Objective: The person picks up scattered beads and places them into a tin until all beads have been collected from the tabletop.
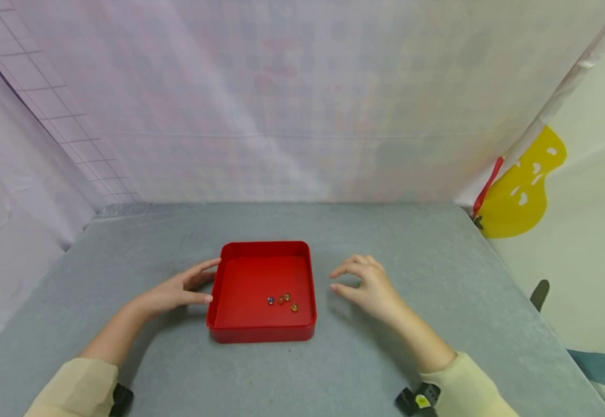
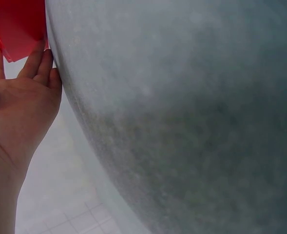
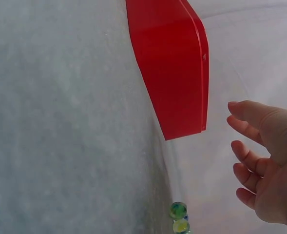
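Observation:
A square red tray (image 1: 261,334) sits on the grey table, several small glass marbles (image 1: 281,300) lying in its lower right part. My left hand (image 1: 177,291) is at the tray's left side, its extended fingers and thumb right at the wall. In the left wrist view, those fingertips overlap the red tray (image 2: 24,34). To the right of the tray hovers my right hand (image 1: 367,286), fingers loosely bent, thumb apart from them, nothing between. Loose marbles (image 3: 179,211), green and yellow, rest on the table near it in the right wrist view; the hand mostly hides them in the head view.
A grey cloth covers the table (image 1: 412,243). Behind it hangs a pale sheet (image 1: 281,116), with another white sheet on the left. On the right, a white cloth carries a yellow printed shape (image 1: 521,197). Black wrist devices (image 1: 417,399) sit at both sleeves.

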A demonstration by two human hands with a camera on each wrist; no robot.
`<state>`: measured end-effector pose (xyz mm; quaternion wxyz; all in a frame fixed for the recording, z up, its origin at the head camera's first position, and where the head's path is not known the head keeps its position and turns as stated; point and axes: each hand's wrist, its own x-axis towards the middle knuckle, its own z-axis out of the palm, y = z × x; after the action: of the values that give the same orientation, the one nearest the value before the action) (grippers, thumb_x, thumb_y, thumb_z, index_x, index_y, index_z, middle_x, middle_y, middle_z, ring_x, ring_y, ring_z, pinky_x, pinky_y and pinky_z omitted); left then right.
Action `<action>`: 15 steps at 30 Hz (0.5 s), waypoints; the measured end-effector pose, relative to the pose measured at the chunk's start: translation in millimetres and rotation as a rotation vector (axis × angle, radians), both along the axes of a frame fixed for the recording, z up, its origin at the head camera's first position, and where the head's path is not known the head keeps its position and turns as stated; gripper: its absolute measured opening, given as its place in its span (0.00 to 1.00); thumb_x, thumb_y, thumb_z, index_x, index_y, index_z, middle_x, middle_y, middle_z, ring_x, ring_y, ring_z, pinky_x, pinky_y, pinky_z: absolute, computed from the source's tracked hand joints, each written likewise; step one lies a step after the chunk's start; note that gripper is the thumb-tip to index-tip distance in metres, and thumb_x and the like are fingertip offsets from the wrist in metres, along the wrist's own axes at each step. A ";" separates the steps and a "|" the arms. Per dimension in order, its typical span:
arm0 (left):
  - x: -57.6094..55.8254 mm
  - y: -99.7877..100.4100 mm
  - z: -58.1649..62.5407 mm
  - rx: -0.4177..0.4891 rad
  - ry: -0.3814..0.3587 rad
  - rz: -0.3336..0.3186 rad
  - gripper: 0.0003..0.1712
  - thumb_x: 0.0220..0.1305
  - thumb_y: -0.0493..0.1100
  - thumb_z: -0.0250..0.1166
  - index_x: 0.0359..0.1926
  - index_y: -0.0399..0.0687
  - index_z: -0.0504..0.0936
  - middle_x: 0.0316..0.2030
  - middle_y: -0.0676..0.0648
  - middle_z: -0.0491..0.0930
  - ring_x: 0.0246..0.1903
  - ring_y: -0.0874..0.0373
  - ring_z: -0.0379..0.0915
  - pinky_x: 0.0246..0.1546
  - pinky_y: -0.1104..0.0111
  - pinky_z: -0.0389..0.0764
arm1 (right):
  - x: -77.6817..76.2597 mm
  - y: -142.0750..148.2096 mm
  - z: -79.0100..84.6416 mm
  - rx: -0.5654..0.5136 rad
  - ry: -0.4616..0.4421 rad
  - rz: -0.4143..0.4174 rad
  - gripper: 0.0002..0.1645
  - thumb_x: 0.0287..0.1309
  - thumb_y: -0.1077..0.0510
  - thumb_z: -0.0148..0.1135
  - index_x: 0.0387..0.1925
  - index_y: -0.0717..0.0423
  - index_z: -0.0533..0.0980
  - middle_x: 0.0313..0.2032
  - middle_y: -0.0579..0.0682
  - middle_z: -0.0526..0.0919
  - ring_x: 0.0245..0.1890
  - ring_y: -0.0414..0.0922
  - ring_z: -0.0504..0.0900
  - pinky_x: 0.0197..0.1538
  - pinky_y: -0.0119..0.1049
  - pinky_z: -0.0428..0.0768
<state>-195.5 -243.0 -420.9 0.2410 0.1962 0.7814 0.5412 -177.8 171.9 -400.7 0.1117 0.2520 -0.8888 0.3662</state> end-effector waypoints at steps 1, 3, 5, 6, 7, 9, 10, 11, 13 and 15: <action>0.1 -0.1 0.0 0.000 0.001 -0.001 0.45 0.65 0.40 0.62 0.75 0.51 0.47 0.71 0.34 0.50 0.69 0.37 0.44 0.59 0.43 0.61 | -0.1 0.7 -0.5 0.002 0.002 0.000 0.11 0.48 0.57 0.75 0.37 0.51 0.84 0.38 0.40 0.79 0.43 0.44 0.71 0.52 0.49 0.63; 0.3 -0.2 0.1 -0.001 0.003 -0.002 0.45 0.65 0.40 0.62 0.75 0.51 0.47 0.71 0.34 0.50 0.69 0.37 0.44 0.59 0.43 0.61 | -0.1 2.1 -1.4 0.002 0.005 0.004 0.11 0.49 0.57 0.74 0.37 0.51 0.84 0.39 0.41 0.79 0.43 0.44 0.71 0.52 0.50 0.63; 0.5 -0.2 0.1 -0.001 0.001 -0.003 0.45 0.65 0.40 0.62 0.75 0.51 0.47 0.71 0.35 0.50 0.69 0.37 0.44 0.59 0.43 0.61 | -0.1 3.8 -2.7 0.002 0.004 0.006 0.11 0.49 0.57 0.74 0.37 0.52 0.84 0.39 0.41 0.79 0.43 0.45 0.72 0.52 0.50 0.63; 0.5 -0.2 0.1 -0.001 0.001 -0.002 0.45 0.65 0.40 0.62 0.75 0.51 0.47 0.71 0.35 0.50 0.69 0.37 0.44 0.59 0.43 0.61 | -0.1 4.9 -3.5 0.004 0.004 0.006 0.11 0.49 0.57 0.74 0.37 0.52 0.84 0.39 0.41 0.79 0.43 0.45 0.72 0.52 0.50 0.63; 0.5 -0.2 0.0 -0.002 0.000 -0.001 0.45 0.65 0.40 0.62 0.75 0.51 0.47 0.71 0.35 0.50 0.69 0.37 0.44 0.59 0.43 0.61 | 0.0 6.1 -4.2 0.006 0.002 0.003 0.11 0.49 0.57 0.74 0.37 0.52 0.84 0.39 0.41 0.79 0.43 0.45 0.72 0.51 0.50 0.64; 0.4 -0.1 -0.3 -0.004 -0.001 0.001 0.44 0.65 0.40 0.62 0.75 0.52 0.48 0.71 0.35 0.50 0.69 0.37 0.44 0.59 0.43 0.61 | -0.2 8.8 -5.5 0.005 0.001 -0.003 0.11 0.49 0.58 0.74 0.37 0.52 0.84 0.39 0.41 0.80 0.43 0.45 0.72 0.51 0.49 0.65; 0.3 -0.1 -0.4 -0.005 0.000 0.002 0.44 0.65 0.40 0.62 0.75 0.52 0.48 0.71 0.35 0.50 0.69 0.38 0.44 0.59 0.43 0.61 | -0.3 10.4 -6.2 0.005 0.002 -0.008 0.11 0.49 0.58 0.74 0.37 0.52 0.84 0.39 0.41 0.80 0.43 0.45 0.72 0.50 0.49 0.65; 0.2 -0.2 -0.6 -0.006 0.001 0.003 0.44 0.65 0.40 0.62 0.75 0.52 0.48 0.71 0.35 0.51 0.69 0.38 0.44 0.59 0.43 0.61 | -0.6 11.9 -6.8 0.004 0.004 -0.011 0.11 0.48 0.58 0.74 0.37 0.52 0.84 0.39 0.41 0.80 0.43 0.45 0.72 0.50 0.49 0.65; 0.1 -0.4 -0.8 -0.006 0.002 0.002 0.44 0.65 0.40 0.62 0.75 0.52 0.48 0.71 0.35 0.51 0.69 0.38 0.44 0.59 0.43 0.61 | -0.8 15.2 -7.8 -0.002 0.006 -0.016 0.11 0.48 0.59 0.74 0.36 0.52 0.84 0.39 0.42 0.80 0.43 0.45 0.72 0.49 0.48 0.65; 0.2 -0.9 -1.0 -0.005 0.006 -0.001 0.44 0.65 0.40 0.62 0.75 0.52 0.48 0.71 0.35 0.51 0.69 0.37 0.44 0.59 0.43 0.61 | -1.2 18.5 -9.0 -0.004 0.013 -0.018 0.11 0.48 0.59 0.75 0.36 0.52 0.84 0.39 0.42 0.80 0.42 0.46 0.72 0.49 0.48 0.65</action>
<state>-195.3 -243.9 -421.9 0.2393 0.1975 0.7833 0.5386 -179.0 190.4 -409.8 0.1213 0.2461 -0.8896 0.3652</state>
